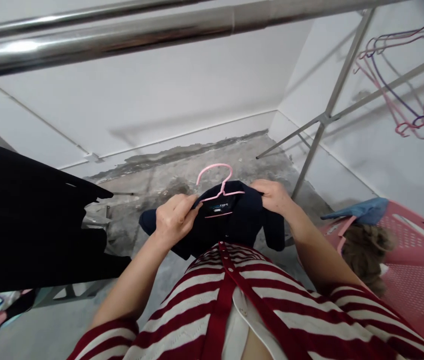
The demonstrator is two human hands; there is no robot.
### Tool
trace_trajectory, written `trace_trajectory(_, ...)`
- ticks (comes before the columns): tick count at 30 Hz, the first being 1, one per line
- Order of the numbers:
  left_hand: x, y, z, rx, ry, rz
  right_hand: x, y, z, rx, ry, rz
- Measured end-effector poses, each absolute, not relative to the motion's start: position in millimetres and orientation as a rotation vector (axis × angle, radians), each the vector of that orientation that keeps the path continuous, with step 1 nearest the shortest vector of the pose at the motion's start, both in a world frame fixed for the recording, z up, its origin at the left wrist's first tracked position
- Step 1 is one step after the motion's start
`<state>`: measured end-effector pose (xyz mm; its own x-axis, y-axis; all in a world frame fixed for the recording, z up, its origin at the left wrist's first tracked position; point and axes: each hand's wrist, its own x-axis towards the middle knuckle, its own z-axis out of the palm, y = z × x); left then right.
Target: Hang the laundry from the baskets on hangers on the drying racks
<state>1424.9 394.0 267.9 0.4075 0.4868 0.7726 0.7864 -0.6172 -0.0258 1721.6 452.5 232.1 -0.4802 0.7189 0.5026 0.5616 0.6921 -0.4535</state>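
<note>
A dark navy collared shirt hangs in front of my body, with a pink hanger inside its neck. The hanger's hook stands up above the collar, and a printed label shows below it. My left hand is closed on the left side of the collar, by the hanger's arm. On the other side, my right hand pinches the shirt near its right shoulder. The lower part of the shirt is hidden against my striped top.
Metal rails cross overhead. Pink and purple hangers hang on a rack bar at the right. A pink laundry basket with clothes stands lower right. Black clothing hangs at the left, and a white wall rises ahead.
</note>
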Motion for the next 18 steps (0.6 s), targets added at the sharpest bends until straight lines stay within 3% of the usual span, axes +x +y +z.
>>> trace_trajectory(4,1408,393,279,-2.159,-1.052,-1.082,1749,458,227,-1.058,-2.274,0.558)
trace_trajectory(8,1385,399,288,-2.077,-1.055,-1.048,1761,464,212,-1.262,-1.865,0.781)
trace_trajectory(14,1374,401,273,-1.810,-1.270,-0.986,1736,451,202,-1.315,-1.569,0.094)
trace_trajectory(18,1372,397,267,-1.770,-1.150,-1.121,1739,442,213,-1.064,-1.782,0.181)
